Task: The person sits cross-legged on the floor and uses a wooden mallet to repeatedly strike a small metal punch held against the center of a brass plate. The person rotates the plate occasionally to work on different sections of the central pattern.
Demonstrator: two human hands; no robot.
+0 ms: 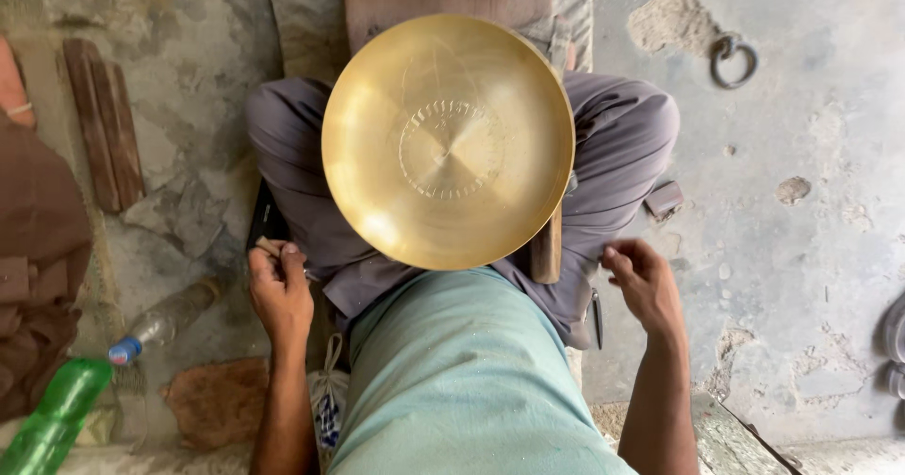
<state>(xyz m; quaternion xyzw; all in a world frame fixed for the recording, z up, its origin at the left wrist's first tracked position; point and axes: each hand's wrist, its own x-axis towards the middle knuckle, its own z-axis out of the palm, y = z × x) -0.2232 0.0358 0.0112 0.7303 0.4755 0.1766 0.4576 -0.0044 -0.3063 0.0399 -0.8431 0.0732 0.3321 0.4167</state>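
- A green plastic bottle (pixel 52 418) lies tilted on the floor at the lower left corner.
- Just beside it, a clear plastic bottle (pixel 165 322) with a blue cap lies on its side, cap pointing to the lower left.
- A small knotted white bag (pixel 328 400) with blue markings sits just beside the person's left forearm, partly hidden.

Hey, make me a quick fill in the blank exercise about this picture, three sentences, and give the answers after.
1. The big round dish resting on the person's lap is ____ in colour.
2. The left hand pinches a small stick, while the right hand holds ____.
3. The plastic bottle lying at the lower left corner is ____ in colour.

Missing words: gold; nothing; green
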